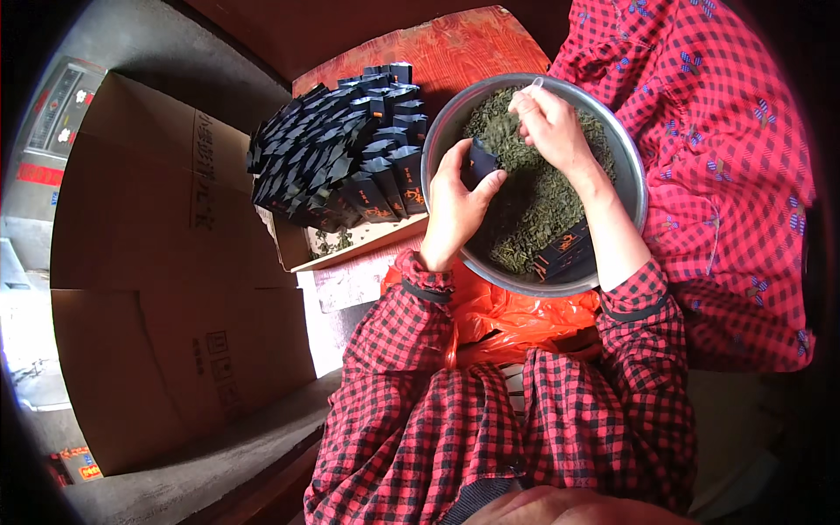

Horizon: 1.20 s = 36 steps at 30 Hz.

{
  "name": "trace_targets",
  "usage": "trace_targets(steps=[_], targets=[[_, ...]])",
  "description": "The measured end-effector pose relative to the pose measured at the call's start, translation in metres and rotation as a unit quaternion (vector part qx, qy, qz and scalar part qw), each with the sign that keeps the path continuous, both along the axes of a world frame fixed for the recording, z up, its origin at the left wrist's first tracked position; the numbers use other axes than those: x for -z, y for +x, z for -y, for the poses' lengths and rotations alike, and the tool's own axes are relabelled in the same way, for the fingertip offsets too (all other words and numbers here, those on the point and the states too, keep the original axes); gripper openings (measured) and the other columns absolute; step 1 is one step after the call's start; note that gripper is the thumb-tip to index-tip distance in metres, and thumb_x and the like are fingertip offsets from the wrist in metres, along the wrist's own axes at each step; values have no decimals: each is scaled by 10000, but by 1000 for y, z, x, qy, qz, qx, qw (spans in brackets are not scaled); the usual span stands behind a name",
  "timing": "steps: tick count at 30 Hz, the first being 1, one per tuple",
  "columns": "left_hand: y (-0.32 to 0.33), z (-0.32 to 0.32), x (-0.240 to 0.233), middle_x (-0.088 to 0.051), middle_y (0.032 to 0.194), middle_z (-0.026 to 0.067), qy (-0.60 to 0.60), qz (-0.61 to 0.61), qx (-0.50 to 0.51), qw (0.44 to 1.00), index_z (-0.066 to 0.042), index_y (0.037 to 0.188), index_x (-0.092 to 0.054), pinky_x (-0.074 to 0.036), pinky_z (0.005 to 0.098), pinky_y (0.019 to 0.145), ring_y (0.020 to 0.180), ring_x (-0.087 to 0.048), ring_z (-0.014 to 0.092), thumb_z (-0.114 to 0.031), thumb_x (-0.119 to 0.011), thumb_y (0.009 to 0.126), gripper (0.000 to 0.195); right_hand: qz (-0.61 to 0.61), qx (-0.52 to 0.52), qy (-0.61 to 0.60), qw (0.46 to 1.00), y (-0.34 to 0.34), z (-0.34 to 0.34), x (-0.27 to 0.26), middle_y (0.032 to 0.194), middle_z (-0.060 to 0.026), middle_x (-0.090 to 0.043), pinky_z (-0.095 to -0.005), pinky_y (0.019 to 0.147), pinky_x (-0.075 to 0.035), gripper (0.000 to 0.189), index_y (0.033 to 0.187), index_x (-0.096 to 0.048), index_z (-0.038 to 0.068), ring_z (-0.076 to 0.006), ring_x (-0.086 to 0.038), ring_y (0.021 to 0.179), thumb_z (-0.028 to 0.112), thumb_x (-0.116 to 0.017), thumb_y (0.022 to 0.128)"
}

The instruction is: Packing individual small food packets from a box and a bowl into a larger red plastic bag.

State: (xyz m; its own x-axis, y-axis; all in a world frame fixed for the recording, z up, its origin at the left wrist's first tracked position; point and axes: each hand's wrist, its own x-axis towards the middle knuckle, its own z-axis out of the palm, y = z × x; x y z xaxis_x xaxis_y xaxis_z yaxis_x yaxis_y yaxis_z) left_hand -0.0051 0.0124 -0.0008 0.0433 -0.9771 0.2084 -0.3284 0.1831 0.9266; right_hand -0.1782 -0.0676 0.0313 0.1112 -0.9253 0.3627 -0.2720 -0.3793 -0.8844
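A large metal bowl (628, 151) of loose dried tea leaves (545, 216) is before me. Over the bowl's left side, my left hand (462, 197) holds a small black tea pouch (482, 157) upright between thumb and fingers. My right hand (548, 125) grips a small clear utensil (538, 83) above the leaves, to the right of the pouch; most of it is hidden by my fingers. More black pouches (567, 249) lie in the bowl at its lower right. To the left, many black pouches (328, 144) stand packed together in a shallow cardboard box (367, 248).
A tall cardboard carton (177, 262) rises at the left. Behind the bowl is a red wood-grain tabletop (453, 39). An orange-red plastic bag (525, 321) lies below the bowl. Pink checked cloth (728, 170) hangs at the right. Some leaves lie in the shallow box.
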Motion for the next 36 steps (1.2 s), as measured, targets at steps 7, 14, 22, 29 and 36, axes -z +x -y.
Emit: trace_targets(steps=[7,14,22,29,36], targets=[[-1,0,8,-596,1231,237,-10,39,0,999,38,1298,-510,-493,391,960,1114,-615,347,-204,-812,769,655,-220,-60,-118,966,3,-20,-12,880,-138,-680,-401,703,-541,203,969,-622,35,-342,-681,841,218,-536,983],[1,4,11,-597,1216,235,-6,30,4,1000,47,1291,-507,-481,396,976,1122,-605,349,-205,-810,770,654,-222,-45,-259,939,7,-25,-24,849,-105,-664,-410,682,-535,138,931,-627,52,-323,-659,805,189,-618,923],[1,2,6,-599,1215,223,-8,19,2,1000,41,1290,-510,-480,390,973,1115,-605,339,-191,-809,769,644,-163,46,-244,955,2,-21,-25,824,-104,-683,-401,664,-531,126,927,-627,44,-303,-678,742,161,-594,959],[-1,1,5,-642,1140,184,-16,-34,4,999,46,1298,-508,-499,354,929,1040,-633,256,-158,-793,797,611,-416,-29,57,907,-4,-4,30,927,-182,-705,-523,790,-516,197,993,-634,85,-379,-683,887,237,-516,951],[-1,2,6,-649,1112,169,-29,-51,3,998,35,1287,-518,-505,344,920,1013,-640,237,-153,-786,807,582,-303,-238,205,900,7,4,49,877,-215,-696,-422,742,-508,180,901,-670,26,-315,-683,843,141,-546,841]])
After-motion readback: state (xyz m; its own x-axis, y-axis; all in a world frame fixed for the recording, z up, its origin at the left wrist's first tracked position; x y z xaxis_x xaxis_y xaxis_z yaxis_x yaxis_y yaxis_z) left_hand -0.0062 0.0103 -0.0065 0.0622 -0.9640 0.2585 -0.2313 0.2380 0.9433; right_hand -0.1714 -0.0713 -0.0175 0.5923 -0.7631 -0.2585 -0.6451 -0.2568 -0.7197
